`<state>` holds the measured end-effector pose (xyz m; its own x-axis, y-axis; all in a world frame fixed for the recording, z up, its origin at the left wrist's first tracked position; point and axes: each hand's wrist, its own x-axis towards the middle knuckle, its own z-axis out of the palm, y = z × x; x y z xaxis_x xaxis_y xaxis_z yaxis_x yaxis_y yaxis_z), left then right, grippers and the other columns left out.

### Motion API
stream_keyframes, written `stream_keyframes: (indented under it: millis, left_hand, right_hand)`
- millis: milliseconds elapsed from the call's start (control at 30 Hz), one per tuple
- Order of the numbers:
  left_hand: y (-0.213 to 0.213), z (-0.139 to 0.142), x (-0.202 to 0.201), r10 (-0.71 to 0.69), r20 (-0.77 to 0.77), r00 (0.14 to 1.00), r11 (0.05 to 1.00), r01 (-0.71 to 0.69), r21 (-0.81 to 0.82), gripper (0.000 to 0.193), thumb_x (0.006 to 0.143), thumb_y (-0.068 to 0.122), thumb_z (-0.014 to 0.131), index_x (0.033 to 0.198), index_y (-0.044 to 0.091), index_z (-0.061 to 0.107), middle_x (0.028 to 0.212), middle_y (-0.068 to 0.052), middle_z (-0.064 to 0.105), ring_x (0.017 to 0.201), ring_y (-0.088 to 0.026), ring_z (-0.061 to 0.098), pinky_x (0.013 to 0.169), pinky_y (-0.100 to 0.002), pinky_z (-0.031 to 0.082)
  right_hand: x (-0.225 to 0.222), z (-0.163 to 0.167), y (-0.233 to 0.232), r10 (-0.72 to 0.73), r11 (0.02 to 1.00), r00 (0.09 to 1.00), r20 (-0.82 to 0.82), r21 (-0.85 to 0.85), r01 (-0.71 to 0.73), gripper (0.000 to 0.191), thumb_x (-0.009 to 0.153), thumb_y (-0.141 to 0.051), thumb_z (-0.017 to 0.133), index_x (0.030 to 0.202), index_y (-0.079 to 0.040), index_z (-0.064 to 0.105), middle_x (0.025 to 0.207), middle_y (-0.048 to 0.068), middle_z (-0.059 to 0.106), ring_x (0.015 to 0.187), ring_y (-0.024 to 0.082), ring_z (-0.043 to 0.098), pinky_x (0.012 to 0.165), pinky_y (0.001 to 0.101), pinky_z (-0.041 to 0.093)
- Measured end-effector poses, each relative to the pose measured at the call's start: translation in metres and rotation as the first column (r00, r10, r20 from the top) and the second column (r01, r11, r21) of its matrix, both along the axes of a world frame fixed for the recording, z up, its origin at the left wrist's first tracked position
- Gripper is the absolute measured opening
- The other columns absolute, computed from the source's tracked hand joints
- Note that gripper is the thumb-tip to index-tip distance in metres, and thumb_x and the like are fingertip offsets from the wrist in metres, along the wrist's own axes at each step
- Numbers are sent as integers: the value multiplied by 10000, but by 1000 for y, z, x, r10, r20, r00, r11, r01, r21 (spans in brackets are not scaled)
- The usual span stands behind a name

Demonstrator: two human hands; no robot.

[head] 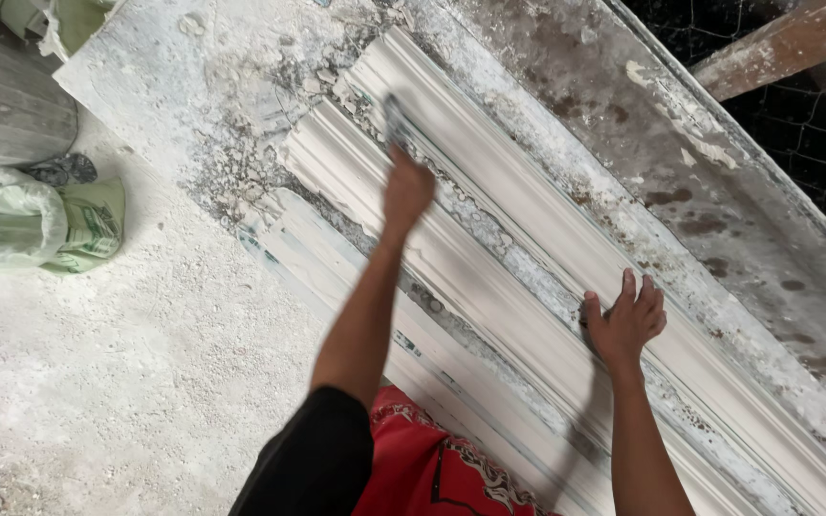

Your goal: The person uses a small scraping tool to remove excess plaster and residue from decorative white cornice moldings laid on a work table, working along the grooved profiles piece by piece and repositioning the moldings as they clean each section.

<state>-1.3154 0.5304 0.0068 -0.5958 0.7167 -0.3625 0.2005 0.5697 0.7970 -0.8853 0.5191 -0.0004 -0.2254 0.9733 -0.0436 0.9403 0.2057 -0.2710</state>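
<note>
- While the left hand (407, 187) is up near the far end of the white plaster moulding (528, 205), it's closed round a small dark-handled tool (395, 121); too blurred to say if it's a scraper or a brush
- right hand (626, 323) lies flat on the same moulding further down, fingers spread, thumb hooked over its near edge; looks like it's just steadying the piece
- moulding lies lengthwise along the dusty worktop (719, 205), with a second ribbed strip (356, 287) just beside it on the near side
- progress-wise, my guess: the stretch near the tool looks rough and crumbly, with grey bits in the grooves; the lower run looks cleaner, so roughly partway, far end left to go
- crumpled green-white sack (21, 225) sits on the powdery floor (117, 382), well apart from the hands
</note>
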Motion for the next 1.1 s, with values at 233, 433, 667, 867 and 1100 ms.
stream_keyframes:
  millis: [233,433,667,867,1100]
  left_hand:
    - [3,0,-29,52,-69,996,993,-44,114,698,952,155,487,1472,-192,176,959,-365,690,856,-481,718,759,-511,596]
    - [10,14,-54,121,-7,993,976,-118,182,656,901,153,519,1446,-149,314,986,-349,703,887,-474,719,780,-526,572]
    - [-5,16,-6,66,20,998,965,-69,252,597,968,122,473,1475,-136,289,1057,-275,670,780,-320,671,645,-426,569]
    - [24,30,-80,108,377,920,910,-244,334,553,1007,66,465,1476,-151,270,986,-157,634,666,-104,590,487,-259,559]
    - [-22,43,-19,76,485,871,965,-187,184,605,1059,567,321,932,22,550,530,-12,456,345,-121,417,302,-308,401]
  right_hand:
    - [-5,1,2,-8,1000,1000,12,19,8,811,974,-557,589,1620,-133,345,1680,238,197,1533,489,112,1187,700,68]
    - [-5,5,-3,9,999,1000,29,42,-10,797,990,-556,588,1622,-132,356,1676,247,221,1532,494,134,1184,707,85]
    - [-11,6,0,9,997,1000,17,74,-10,788,974,-555,590,1602,-130,376,1656,254,250,1515,506,158,1160,717,98]
    - [-13,8,0,19,996,1000,-2,83,-19,800,975,-579,585,1609,-141,368,1654,251,245,1522,499,154,1165,722,94]
    - [-21,9,8,-13,1000,997,-70,7,13,816,953,-598,576,1593,-140,358,1651,263,206,1523,511,105,1160,702,40]
